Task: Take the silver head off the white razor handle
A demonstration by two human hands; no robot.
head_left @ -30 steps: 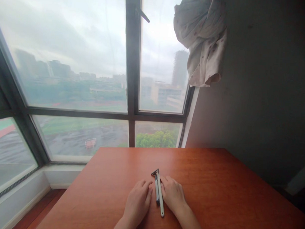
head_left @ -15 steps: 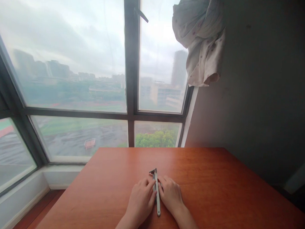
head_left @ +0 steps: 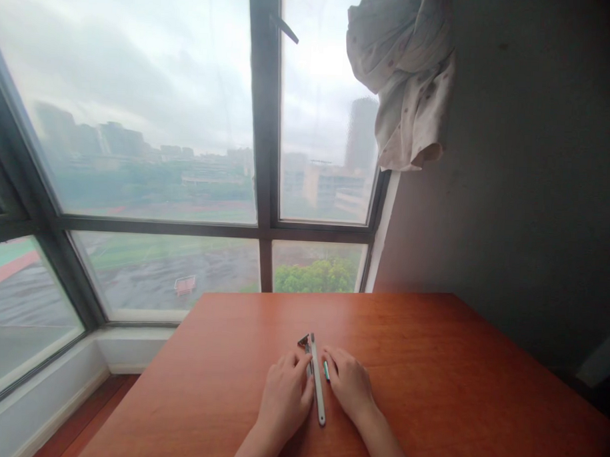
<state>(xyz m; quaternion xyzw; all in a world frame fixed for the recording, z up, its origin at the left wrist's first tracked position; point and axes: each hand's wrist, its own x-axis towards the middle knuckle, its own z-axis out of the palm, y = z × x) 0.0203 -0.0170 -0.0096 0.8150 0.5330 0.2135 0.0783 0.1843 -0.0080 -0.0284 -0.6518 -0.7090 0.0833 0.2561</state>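
Observation:
On the tabletop lies a long, slim, pale grey bar-shaped tool [head_left: 318,385], with a small hole at its near end. At its far end is a small dark metallic piece [head_left: 304,340] whose kind I cannot make out. My left hand [head_left: 286,391] is closed against the tool's left side, thumb and fingertips on it; part of the tool is hidden there. To the right of the tool, my right hand [head_left: 347,380] has its fingers closed on a small green piece with a pale edge [head_left: 326,370], mostly hidden by the fingers.
The reddish-brown wooden table [head_left: 430,366] stretches to both sides and ends at a far edge near the window. Dark window frames [head_left: 265,234] rise behind it. A knotted pale curtain [head_left: 410,79] hangs at the upper right, beside a dark wall [head_left: 511,196].
My right hand has drawn a little to the right, away from the grey tool, and the green piece now shows at its fingers. My left hand stays at the tool.

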